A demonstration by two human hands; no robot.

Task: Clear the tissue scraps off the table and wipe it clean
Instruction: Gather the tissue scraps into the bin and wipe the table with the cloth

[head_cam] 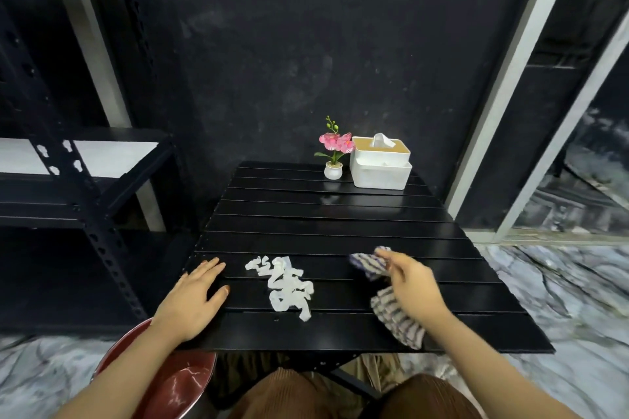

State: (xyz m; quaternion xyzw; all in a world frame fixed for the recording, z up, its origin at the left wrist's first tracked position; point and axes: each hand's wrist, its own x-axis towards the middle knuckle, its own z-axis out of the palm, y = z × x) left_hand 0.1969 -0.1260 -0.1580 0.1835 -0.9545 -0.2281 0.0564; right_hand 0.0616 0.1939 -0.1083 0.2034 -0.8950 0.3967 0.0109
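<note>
A heap of white tissue scraps (285,286) lies on the black slatted table (326,214), near its front edge. My left hand (192,296) rests flat on the table's front left corner, fingers apart, a little left of the scraps. To the right of the scraps, my right hand (408,277) grips a striped grey-and-white cloth (396,318). One end of the cloth sticks out past the fingers and the other end hangs under the wrist onto the table.
A small potted pink flower (334,155) and a white tissue box (380,161) stand at the table's far edge. A red bin (177,381) sits on the floor under the front left corner. A black metal shelf (68,160) stands to the left. My knees are below the table.
</note>
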